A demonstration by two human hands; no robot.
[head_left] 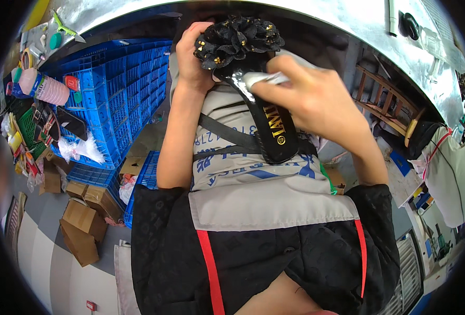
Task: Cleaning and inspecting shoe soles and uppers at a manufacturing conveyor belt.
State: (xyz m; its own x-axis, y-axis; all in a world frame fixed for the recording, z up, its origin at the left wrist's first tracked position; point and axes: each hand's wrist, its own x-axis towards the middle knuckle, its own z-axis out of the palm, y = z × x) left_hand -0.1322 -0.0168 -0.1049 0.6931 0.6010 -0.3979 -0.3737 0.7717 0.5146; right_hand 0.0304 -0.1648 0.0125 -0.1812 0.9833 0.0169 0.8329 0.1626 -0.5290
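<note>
Partly hidden black sandal (274,126), toe behind left hand (193,58), right hand (308,97) covering white cloth (264,79)

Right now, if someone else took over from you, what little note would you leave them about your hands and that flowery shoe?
Left hand: gripping the toe end of the black sandal, right behind its black flower with gold specks.
Right hand: pinching a white cloth against the shiny insole, just below the flower.
The sandal is held up in front of the chest, insole facing up, not resting on anything.
Done: cannot tell how much is wiped.
Left: the heel end, uncovered by the cloth.
Blue crates stand to the left.
</note>
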